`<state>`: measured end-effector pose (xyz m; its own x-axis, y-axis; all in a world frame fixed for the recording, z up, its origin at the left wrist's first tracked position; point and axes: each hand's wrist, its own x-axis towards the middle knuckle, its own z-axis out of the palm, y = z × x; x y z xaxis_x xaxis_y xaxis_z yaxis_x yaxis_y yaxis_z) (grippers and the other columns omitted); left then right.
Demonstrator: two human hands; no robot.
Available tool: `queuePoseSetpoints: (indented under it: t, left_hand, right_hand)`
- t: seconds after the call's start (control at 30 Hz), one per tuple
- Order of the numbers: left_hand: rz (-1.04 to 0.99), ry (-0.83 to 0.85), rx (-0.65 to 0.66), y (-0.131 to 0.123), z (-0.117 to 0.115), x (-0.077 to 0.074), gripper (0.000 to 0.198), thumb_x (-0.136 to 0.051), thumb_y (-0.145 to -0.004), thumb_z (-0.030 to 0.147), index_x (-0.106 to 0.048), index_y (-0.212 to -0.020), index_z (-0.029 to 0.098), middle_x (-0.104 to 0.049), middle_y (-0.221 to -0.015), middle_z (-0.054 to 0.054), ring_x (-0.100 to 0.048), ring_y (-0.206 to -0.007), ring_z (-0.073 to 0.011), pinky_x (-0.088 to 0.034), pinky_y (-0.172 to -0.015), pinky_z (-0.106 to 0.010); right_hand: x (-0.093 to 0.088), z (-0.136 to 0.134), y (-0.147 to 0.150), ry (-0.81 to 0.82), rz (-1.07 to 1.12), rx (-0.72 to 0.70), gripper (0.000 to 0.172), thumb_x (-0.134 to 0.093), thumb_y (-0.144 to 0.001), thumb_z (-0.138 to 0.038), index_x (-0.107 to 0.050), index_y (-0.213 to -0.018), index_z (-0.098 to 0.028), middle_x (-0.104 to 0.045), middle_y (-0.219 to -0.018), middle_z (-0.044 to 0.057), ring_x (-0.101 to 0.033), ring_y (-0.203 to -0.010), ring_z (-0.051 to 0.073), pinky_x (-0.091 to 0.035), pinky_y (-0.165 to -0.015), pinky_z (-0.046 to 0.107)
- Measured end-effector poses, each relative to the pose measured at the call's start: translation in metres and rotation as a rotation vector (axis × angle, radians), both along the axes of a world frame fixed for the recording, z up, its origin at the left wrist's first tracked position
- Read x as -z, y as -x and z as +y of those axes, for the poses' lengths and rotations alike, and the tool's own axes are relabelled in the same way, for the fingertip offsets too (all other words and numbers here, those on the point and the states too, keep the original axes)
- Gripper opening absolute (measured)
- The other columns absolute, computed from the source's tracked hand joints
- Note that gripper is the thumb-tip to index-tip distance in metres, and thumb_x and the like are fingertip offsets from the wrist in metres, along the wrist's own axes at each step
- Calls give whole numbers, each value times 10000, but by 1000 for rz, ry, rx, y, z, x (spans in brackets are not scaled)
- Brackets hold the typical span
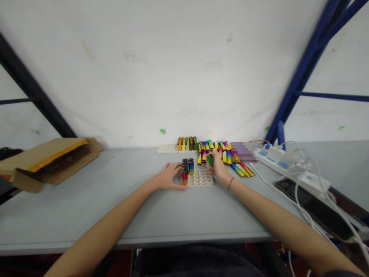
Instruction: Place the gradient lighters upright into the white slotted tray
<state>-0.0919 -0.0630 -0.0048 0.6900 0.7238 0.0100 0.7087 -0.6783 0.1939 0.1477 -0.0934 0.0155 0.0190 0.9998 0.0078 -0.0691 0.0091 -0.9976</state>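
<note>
A white tray with round holes (pixel 201 178) lies on the table in front of me. Several upright lighters with black tops (pixel 185 177) fill its left side. My left hand (pixel 170 177) rests at the tray's left edge, thumb and fingers spread around that corner. Just above the tray's right side is my right hand (pixel 216 169), its fingers closed on a green lighter (pixel 211 159). Behind it, rows of shiny multicoloured lighters (pixel 224 156) lie flat on the table, partly hidden by the hand.
At the back, a second white tray (pixel 167 148) holds several upright lighters (pixel 187 144). An open cardboard box (pixel 57 161) is at the left. On the right are a power strip (pixel 288 163) with white cables and a dark phone (pixel 314 207). A blurred purple patch (pixel 244 151) adjoins the lighters.
</note>
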Motion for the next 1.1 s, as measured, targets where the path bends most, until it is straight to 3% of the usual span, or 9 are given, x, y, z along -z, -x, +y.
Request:
queuePoseSetpoints:
  t: [0.1,0.17,0.23,0.3,0.5,0.67,0.87,0.97,1.1]
  left_hand:
    - [0,4,-1,0,0,0,912,-640,-703,734,-433,-1392,174,-322,-1508,-175,-284,-1381,-391,-83,-1138,-590]
    - [-3,2,2,-1,-1,0,917,-639,-702,733,-424,-1397,175,-325,-1506,-177,-286,-1381,-387,-80,-1136,-595]
    - [-9,0,4,-1,-1,-1,916,-643,-699,732,-418,-1402,190,-328,-1506,-168,-288,-1379,-387,-81,-1133,-598]
    - [-17,-1,6,-1,-1,-1,908,-643,-697,731,-417,-1403,205,-330,-1508,-158,-290,-1378,-386,-82,-1134,-595]
    - [-25,14,2,-1,-1,-1,918,-642,-697,727,-410,-1410,198,-324,-1509,-163,-282,-1380,-400,-78,-1128,-611]
    - [-35,9,8,-1,-1,-1,918,-650,-691,725,-411,-1411,208,-331,-1506,-154,-288,-1378,-397,-89,-1133,-594]
    - [-35,-3,12,0,-1,0,910,-654,-697,720,-418,-1406,199,-346,-1494,-162,-301,-1372,-394,-90,-1135,-587]
    - [-42,-5,8,0,-1,1,909,-651,-691,730,-427,-1401,208,-351,-1493,-159,-301,-1371,-400,-91,-1134,-590]
    - [-30,6,1,-1,-2,-2,890,-644,-698,727,-438,-1387,203,-347,-1495,-166,-300,-1373,-392,-87,-1132,-590]
  right_hand:
    - [-3,-8,1,-151,-66,-148,394,-324,-906,-603,-365,-759,-240,-350,-481,-79,-306,-377,101,-274,-390,220]
    - [-5,-12,1,-323,-179,-159,344,-389,-916,-544,-407,-778,-230,-462,-581,-46,-464,-522,122,-400,-524,238]
    - [-5,-13,1,-464,-302,-130,339,-426,-913,-519,-465,-767,-214,-521,-694,-9,-519,-680,142,-433,-644,254]
    - [-2,-11,1,-535,-374,-127,318,-471,-898,-497,-529,-794,-202,-542,-766,11,-521,-735,153,-429,-673,263]
    - [3,-12,5,-536,-390,-181,248,-501,-898,-412,-608,-959,-196,-635,-852,37,-590,-750,163,-465,-696,280]
    - [1,-19,7,-619,-600,-137,212,-516,-902,-345,-641,-992,-199,-682,-941,68,-634,-816,182,-490,-763,305]
    - [-2,-22,7,-661,-834,-153,266,-498,-927,-373,-614,-1101,-210,-688,-945,63,-628,-748,162,-471,-723,270]
    - [-17,-22,-2,-603,-1085,-68,283,-423,-953,-369,-631,-1044,-200,-690,-926,81,-635,-796,184,-449,-736,270]
    - [-36,-20,-26,-221,-1533,29,351,-364,-948,-297,-682,-963,-148,-703,-879,163,-669,-839,258,-451,-745,327]
